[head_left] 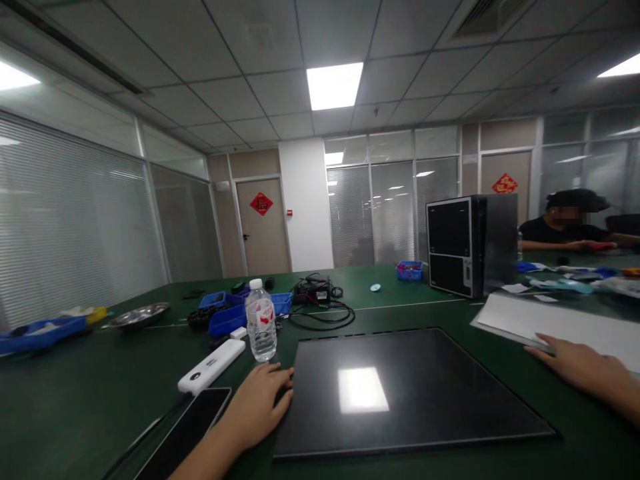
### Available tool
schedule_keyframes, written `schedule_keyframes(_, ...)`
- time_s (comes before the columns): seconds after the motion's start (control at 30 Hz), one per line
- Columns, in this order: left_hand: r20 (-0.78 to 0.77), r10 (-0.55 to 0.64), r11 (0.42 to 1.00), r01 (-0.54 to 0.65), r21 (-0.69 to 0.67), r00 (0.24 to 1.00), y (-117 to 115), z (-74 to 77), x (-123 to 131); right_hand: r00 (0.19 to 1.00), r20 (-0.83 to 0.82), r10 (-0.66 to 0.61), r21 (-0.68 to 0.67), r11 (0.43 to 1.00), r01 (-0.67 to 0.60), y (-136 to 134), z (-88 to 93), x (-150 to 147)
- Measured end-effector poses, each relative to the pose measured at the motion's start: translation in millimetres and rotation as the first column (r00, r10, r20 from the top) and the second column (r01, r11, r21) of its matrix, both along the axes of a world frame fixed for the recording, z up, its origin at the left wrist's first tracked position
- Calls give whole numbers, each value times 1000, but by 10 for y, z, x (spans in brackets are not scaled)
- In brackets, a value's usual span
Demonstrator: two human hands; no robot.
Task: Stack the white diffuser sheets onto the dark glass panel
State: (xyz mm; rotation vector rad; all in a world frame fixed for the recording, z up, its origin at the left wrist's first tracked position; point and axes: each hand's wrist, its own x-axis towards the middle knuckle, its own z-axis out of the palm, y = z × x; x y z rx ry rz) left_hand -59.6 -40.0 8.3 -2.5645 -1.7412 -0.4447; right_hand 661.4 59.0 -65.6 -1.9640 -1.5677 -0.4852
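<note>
A flat black glossy panel (425, 393), like a screen, lies on the green table with a ceiling light mirrored in it. At its left edge rests my left hand (260, 407), fingers stretched out and touching or nearly touching the rim. My right hand (585, 367) lies at the near left corner of a white flat board or stack of sheets (560, 327). Its fingers are extended, one over the top and the thumb by the edge; whether they press on it I cannot tell. A clear water bottle (261, 327) with a white cap stands just beyond my left hand.
Left of my arm lie a white power bank (213, 367) with a cable and a dark phone (187, 433). Farther back are blue trays (227, 321), a black adapter with cables (315, 290), a metal dish (140, 315) and a computer tower (473, 247). A person (565, 227) sits far right.
</note>
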Motion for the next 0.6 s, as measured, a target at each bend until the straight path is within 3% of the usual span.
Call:
schedule_keyframes(0.17, 6, 5, 998, -5, 59, 1000, -62, -12, 48, 984, 26, 177, -96, 980, -174, -77, 74, 25)
schedule_keyframes(0.3, 50, -57, 998, 55, 40, 997, -57, -71, 15, 955, 3, 296, -159, 943, -292, -54, 101, -18)
schedule_keyframes(0.6, 67, -132, 991, 133, -11, 989, -42, -86, -53, 995, -68, 72, -149, 986, -81, 246, -169, 200)
